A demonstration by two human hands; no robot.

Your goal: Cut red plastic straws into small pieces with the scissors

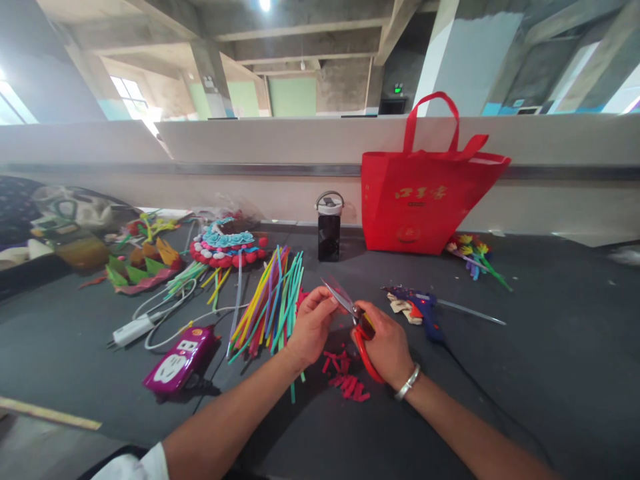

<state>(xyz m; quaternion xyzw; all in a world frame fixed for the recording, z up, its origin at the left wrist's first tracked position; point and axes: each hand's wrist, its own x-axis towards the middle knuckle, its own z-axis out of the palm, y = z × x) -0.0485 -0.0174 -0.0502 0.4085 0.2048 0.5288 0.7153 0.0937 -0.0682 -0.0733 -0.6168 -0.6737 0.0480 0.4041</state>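
My right hand (390, 343) grips a pair of scissors (367, 353) with red handles, their blades apart and pointing up and left. My left hand (313, 327) is closed in a pinch beside the blades; what its fingertips hold is too small to make out. A bit of red material (301, 298) shows just behind the left fingers. Below the hands, small cut red pieces (350, 387) lie scattered on the dark table. Left of my left hand is a bundle of coloured pipe cleaners (265, 300), partly covered by the hand.
A blue glue gun (425, 310) with its cord lies on the right. Behind stand a black bottle (329, 233) and a red bag (425, 207). On the left are a purple power socket (180, 360), a white adapter (134, 330) and a red-and-blue craft piece (227, 243).
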